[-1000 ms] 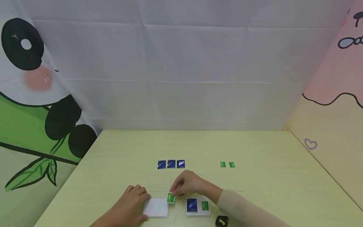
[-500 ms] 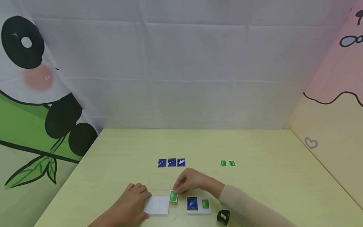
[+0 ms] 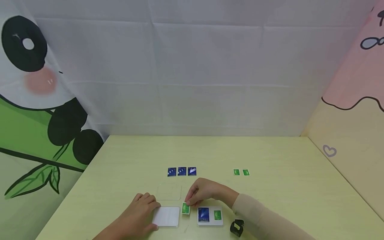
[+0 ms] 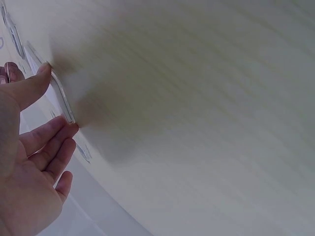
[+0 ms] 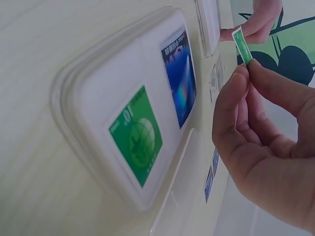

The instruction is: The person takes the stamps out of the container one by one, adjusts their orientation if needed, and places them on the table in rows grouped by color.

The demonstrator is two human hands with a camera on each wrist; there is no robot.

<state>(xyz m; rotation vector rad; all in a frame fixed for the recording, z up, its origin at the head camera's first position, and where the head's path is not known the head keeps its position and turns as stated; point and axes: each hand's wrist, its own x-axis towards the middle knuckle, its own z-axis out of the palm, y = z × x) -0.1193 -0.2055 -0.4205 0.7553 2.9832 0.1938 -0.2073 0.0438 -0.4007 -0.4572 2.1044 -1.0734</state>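
My right hand (image 3: 200, 193) pinches a green postage stamp (image 3: 185, 208) between thumb and forefinger. In the right wrist view the stamp (image 5: 241, 45) stands edge-on above the table. My left hand (image 3: 138, 215) holds a plain white, clear-edged rectangular case (image 3: 166, 216) at its left side. Thumb and fingers press its edges in the left wrist view, where the case (image 4: 61, 98) is seen from the side. To the right lies a second white case (image 3: 210, 222), bearing a blue stamp (image 3: 203, 215) and a green stamp (image 3: 217, 215).
Several more stamps lie farther back: a row of blue stamps (image 3: 182, 171) and two green stamps (image 3: 241, 172). A clear rectangular sheet or lid (image 3: 169, 192) lies behind the left case. A small black looped thing (image 3: 237, 228) is beside the right sleeve (image 3: 264, 216).
My right hand has drawn the green stamp slightly right, from over the left case's corner into the gap between the cases. My left hand keeps its place at the case.
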